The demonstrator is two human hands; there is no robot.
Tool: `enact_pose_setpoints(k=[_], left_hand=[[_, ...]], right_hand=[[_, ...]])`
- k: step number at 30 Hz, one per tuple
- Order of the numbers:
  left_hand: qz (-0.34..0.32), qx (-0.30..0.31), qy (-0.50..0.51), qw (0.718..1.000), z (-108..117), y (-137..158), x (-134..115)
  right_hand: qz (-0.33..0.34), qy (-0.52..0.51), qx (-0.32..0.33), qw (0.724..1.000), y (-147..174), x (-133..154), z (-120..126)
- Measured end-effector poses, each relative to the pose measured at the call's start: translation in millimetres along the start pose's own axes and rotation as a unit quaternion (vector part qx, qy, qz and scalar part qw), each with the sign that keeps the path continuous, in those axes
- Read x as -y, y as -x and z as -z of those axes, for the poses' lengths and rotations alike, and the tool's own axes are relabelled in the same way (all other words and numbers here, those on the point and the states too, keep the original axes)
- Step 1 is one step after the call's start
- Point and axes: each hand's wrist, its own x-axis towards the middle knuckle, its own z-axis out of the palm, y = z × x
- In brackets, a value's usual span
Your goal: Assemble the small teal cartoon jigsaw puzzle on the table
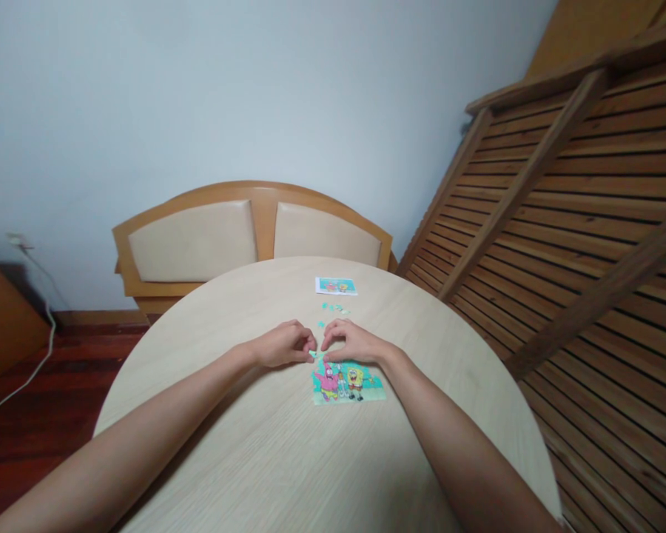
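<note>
A partly assembled jigsaw puzzle [348, 385] with a pink starfish and a yellow sponge character lies on the table, its upper edge partly hidden by my right hand. My left hand [286, 343] is closed in a pinch on a small green puzzle piece [313, 354] by the puzzle's upper left corner. Just across from it, my right hand [357, 343] rests over the top edge, thumb and forefinger curved with a small gap between their tips. Several loose teal pieces [331, 307] lie beyond the hands, and a single piece [320, 324] sits nearer.
A small reference picture [337, 286] lies at the far side of the round wooden table [227, 444]. Behind the table stands a padded headboard [194, 240] against the wall. A slatted wooden frame [577, 192] leans at the right. A white cable [49, 333] hangs at the left.
</note>
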Motion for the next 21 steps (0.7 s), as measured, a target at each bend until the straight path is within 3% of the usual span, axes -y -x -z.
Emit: enact_pose_setpoints(k=[8, 21], left_hand=[[-0.008, -0.017, -0.006, 1.0, -3.7, -0.4, -1.9], [-0.054, -0.024, -0.104, 0.993, -5.6, -2.8, -8.4]], right_hand=[[-0.005, 0.007, 0.002, 1.0, -0.7, 0.5, 0.3], [-0.009, 0.005, -0.001, 1.0, -0.6, 5.7, 1.1]])
